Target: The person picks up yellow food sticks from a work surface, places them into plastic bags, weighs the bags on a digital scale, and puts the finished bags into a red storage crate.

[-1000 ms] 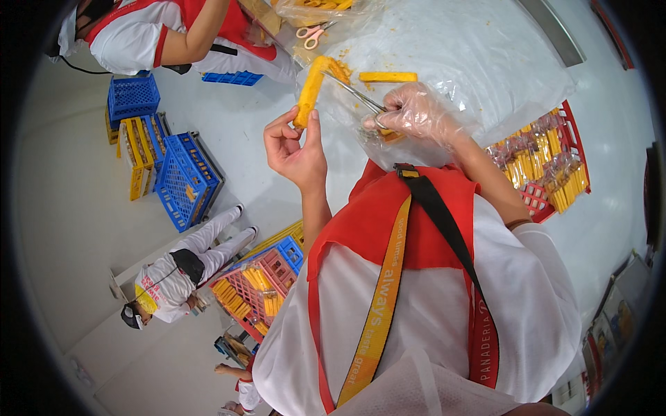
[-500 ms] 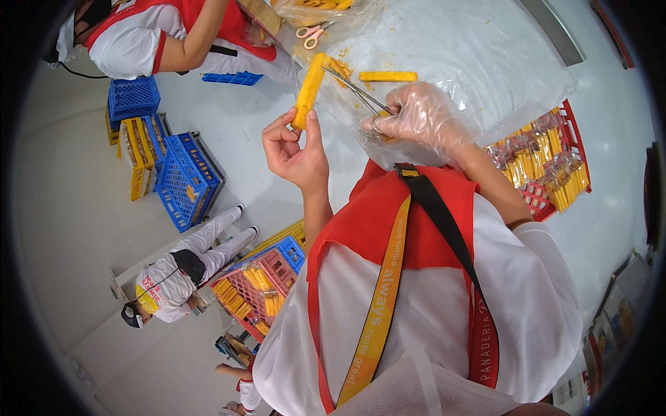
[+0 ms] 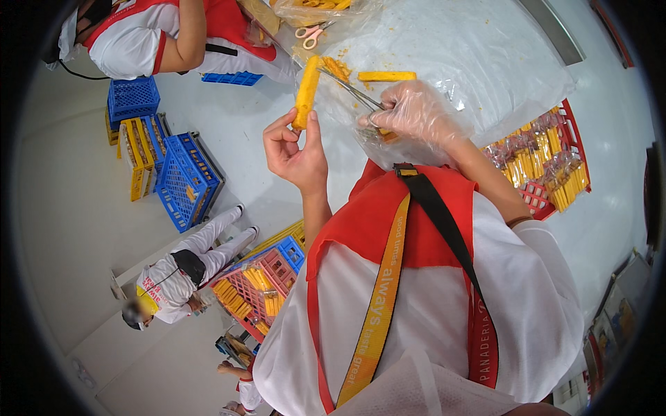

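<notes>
My bare left hand [image 3: 295,145] pinches the lower end of an upright, slightly tilted yellow bar [image 3: 306,90]. My right hand [image 3: 416,114], in a clear plastic glove, grips long metal scissors [image 3: 357,92], whose tips reach the bar's upper right side. Yellow crumbs [image 3: 336,68] lie just beside the tips. Another yellow bar [image 3: 387,75] rests on the plastic-covered table [image 3: 485,48] above my right hand. A further piece under the scissors' handles is mostly hidden.
Pink-handled scissors [image 3: 311,35] and a bag of yellow bars [image 3: 319,5] lie farther up. A red crate of wrapped bars [image 3: 538,163] is at right. Coworkers [image 3: 139,41] stand upper left and lower left, among blue crates [image 3: 187,180], yellow crates and a pink crate [image 3: 274,277].
The bar in my left hand stands slightly more upright, and my gloved right hand with the scissors has shifted very slightly. Otherwise little has moved.
</notes>
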